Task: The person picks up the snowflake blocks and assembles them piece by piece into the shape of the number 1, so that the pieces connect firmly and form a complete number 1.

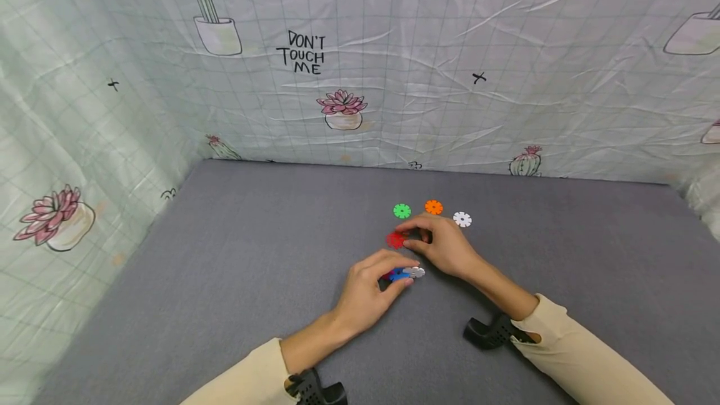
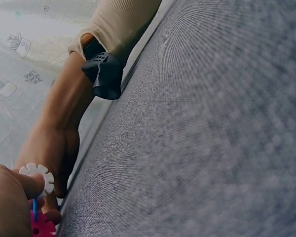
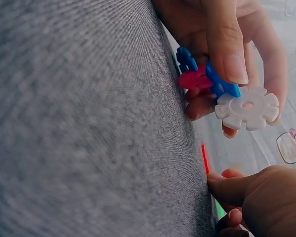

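Observation:
My left hand [image 1: 368, 286] holds a small chain of notched plastic discs joined edge to edge, just above the table. In the right wrist view the chain shows a white disc [image 3: 256, 109] at one end, then a blue disc [image 3: 218, 84], a pink disc [image 3: 195, 79] and another blue disc [image 3: 186, 58]. Part of it is hidden by the fingers. My right hand [image 1: 447, 245] is at a red notched disc [image 1: 396, 240] on the table, thumb and index finger at its edge.
Beyond the right hand, a green disc [image 1: 402, 210], an orange disc [image 1: 434, 207] and a loose white disc [image 1: 462, 219] lie flat on the grey table [image 1: 253, 236]. A patterned cloth [image 1: 405, 49] hangs behind the table. Black wrist cameras hang under both sleeves.

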Demonstrator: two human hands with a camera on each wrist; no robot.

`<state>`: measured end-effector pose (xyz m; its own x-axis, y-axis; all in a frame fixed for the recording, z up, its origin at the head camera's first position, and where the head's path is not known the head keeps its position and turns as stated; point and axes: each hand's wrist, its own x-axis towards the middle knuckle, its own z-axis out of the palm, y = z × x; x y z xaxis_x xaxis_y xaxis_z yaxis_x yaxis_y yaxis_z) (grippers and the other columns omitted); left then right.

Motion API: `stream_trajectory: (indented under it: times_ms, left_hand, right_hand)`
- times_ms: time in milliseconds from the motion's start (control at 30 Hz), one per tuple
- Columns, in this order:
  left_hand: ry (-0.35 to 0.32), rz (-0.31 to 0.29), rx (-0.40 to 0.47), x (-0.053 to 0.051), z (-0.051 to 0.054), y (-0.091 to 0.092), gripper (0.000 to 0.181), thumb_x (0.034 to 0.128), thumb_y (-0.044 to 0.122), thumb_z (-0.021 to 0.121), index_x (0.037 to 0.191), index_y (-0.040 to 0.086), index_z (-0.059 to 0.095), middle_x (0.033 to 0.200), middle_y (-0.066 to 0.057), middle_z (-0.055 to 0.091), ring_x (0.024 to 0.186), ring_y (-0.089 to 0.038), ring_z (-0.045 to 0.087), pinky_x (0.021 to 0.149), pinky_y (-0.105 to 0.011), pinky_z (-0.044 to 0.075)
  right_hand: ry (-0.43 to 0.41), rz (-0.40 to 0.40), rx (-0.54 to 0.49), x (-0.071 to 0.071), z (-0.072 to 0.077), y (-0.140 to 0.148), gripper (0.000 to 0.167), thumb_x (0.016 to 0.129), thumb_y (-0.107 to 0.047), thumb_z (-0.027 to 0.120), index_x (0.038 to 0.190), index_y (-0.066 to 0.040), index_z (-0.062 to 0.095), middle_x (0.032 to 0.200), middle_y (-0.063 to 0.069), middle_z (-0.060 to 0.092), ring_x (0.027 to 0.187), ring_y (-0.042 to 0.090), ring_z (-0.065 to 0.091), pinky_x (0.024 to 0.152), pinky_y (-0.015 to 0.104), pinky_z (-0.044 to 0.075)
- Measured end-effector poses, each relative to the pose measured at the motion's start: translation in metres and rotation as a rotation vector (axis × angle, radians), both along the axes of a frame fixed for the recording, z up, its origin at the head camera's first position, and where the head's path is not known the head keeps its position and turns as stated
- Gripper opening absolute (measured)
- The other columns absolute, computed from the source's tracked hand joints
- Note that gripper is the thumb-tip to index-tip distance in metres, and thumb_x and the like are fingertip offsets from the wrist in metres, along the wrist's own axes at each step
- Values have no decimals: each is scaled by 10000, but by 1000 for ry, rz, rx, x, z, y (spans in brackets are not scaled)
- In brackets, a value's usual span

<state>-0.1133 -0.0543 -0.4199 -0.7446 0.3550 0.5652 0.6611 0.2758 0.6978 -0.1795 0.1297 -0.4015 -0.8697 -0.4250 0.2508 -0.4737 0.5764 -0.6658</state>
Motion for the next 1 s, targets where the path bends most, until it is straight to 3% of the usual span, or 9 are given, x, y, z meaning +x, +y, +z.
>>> stream_trajectory:
  times_ms: [500,833,1000]
  left_hand:
    - [-16,-51,-16,3,1,-1,275,809,40,760,1066,126,708,1011,44,650,964,-51,596,836,-216,479]
    - [-29,-61,-12,4,1,-1,263,821,49,751,1072,117,706,1004,35,655,954,-56,600,817,-223,487]
    - [-31,-53,-11,4,2,-1,276,818,46,754,1080,115,704,1010,35,657,958,-55,604,817,-221,485]
  right_hand:
    - [9,81,-3,-4,1,-4,271,812,-139,775,1077,-167,733,733,-74,510,605,113,448,546,258,379]
    - [-26,94,46,-5,6,-5,305,834,-90,749,1135,-121,714,749,-35,470,606,120,429,535,260,372]
    - [-34,74,27,-4,7,-4,282,812,-78,767,1087,-123,719,816,-21,550,645,114,474,579,263,404]
